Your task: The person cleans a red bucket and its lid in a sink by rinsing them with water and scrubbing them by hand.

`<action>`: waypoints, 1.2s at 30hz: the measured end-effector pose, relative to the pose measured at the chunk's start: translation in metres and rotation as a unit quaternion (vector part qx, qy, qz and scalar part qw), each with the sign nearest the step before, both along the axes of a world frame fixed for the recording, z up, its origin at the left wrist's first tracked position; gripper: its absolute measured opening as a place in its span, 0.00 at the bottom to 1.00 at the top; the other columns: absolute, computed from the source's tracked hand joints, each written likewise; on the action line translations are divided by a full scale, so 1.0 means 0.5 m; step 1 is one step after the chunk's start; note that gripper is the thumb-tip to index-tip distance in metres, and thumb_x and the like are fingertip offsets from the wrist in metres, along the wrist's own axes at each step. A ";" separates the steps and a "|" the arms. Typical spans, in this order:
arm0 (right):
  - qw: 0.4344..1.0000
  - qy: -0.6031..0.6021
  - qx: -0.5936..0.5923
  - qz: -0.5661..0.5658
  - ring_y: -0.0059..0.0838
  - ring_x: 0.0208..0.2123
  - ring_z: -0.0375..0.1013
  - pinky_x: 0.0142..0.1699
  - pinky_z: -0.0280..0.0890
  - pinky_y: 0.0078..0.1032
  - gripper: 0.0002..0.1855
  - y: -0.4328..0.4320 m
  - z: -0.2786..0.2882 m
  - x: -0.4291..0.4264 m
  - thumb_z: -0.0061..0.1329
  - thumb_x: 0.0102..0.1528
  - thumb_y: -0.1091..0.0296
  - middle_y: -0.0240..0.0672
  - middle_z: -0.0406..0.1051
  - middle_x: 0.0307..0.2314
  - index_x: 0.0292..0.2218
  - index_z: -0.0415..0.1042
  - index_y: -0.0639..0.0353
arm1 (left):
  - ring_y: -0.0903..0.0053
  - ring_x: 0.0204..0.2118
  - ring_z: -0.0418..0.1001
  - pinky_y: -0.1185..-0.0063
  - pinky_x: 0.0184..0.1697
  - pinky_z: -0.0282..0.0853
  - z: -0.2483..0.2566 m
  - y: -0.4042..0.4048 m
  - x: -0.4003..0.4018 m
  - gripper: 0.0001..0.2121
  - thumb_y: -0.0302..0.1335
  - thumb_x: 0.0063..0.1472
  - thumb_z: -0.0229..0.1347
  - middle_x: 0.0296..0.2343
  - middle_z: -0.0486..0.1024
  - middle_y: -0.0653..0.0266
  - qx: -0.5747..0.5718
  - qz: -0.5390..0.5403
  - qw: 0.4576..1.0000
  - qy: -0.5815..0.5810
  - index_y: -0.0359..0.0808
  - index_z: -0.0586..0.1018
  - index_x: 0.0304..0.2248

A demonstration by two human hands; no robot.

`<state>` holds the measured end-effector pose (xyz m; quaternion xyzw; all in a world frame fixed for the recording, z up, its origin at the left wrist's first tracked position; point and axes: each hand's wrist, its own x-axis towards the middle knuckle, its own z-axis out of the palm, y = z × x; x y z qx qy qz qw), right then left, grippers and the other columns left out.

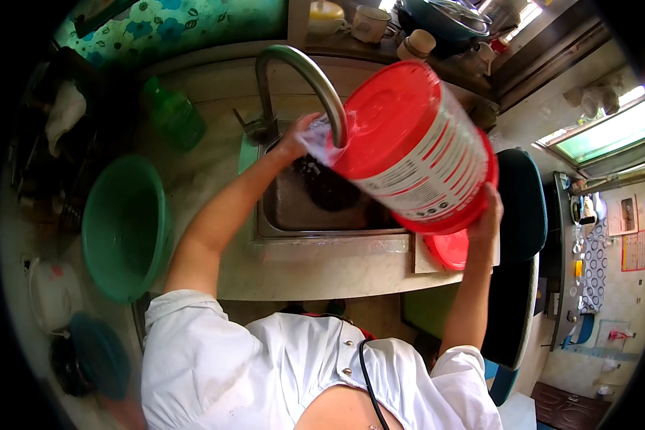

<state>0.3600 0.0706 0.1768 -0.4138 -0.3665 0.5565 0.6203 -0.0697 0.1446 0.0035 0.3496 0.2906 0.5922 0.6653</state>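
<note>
A red plastic bucket (392, 115) with a printed white label is tilted over the stainless steel sink (301, 212), its base towards the tap. My right hand (484, 215) grips it near the wide red rim at the lower right. At the base's left edge, my left hand (296, 141) holds a blurred, whitish, translucent material (322, 142) against it; whether this is cloth or plastic film is unclear. The curved metal tap (314, 72) arches over that hand, its spout end in front of the bucket. A dark round shape (330, 185) shows in the sink.
A green plastic basin (123, 228) and a green bottle (177, 118) stand left on the counter (322, 269). A red disc, perhaps a lid (451, 250), lies below the bucket. Enamel mugs (370, 24) and pots line the back ledge. A dark chair (518, 204) stands right.
</note>
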 end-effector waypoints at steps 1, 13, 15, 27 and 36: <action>0.999 -0.029 0.036 -0.021 0.29 0.35 0.73 0.40 0.71 0.24 0.20 0.002 0.027 0.013 0.52 0.52 0.64 0.39 0.72 0.36 0.43 0.66 0.66 | 0.77 0.38 0.72 0.77 0.42 0.67 -0.007 -0.002 -0.017 0.11 0.25 0.57 0.49 0.34 0.75 0.61 0.148 -0.001 0.948 0.282 0.32 0.75 0.39; 0.759 -0.599 0.208 -0.146 0.21 0.31 0.69 0.37 0.66 0.21 0.22 -0.136 0.298 0.036 0.60 0.44 0.68 0.35 0.71 0.31 0.39 0.66 0.64 | 0.63 0.38 0.72 0.73 0.41 0.68 0.027 -0.037 -0.164 0.30 0.18 0.46 0.44 0.41 0.70 0.46 -0.207 0.424 0.845 0.253 0.33 0.63 0.54; 0.671 -0.703 0.202 -0.119 0.22 0.30 0.70 0.35 0.67 0.22 0.23 -0.185 0.307 0.026 0.61 0.41 0.67 0.37 0.70 0.28 0.37 0.65 0.63 | 0.65 0.38 0.72 0.74 0.40 0.68 0.074 -0.036 -0.136 0.32 0.18 0.45 0.44 0.41 0.70 0.48 -0.210 0.396 0.831 0.330 0.34 0.62 0.55; 0.490 -0.683 0.446 0.308 0.23 0.20 0.68 0.27 0.58 0.22 0.11 -0.304 0.225 -0.065 0.52 0.43 0.70 0.27 0.65 0.17 0.23 0.60 0.54 | 0.70 0.42 0.70 0.76 0.46 0.65 0.010 -0.135 -0.175 0.28 0.21 0.50 0.50 0.42 0.71 0.56 -0.062 0.285 0.773 0.563 0.34 0.63 0.54; 0.447 -0.652 0.528 0.310 0.22 0.19 0.61 0.28 0.55 0.22 0.09 -0.346 0.115 -0.040 0.49 0.43 0.70 0.26 0.59 0.16 0.23 0.59 0.53 | 0.76 0.47 0.67 0.78 0.51 0.61 0.354 -0.465 0.111 0.28 0.41 0.61 0.49 0.48 0.66 0.60 -0.039 0.110 0.923 0.366 0.36 0.58 0.57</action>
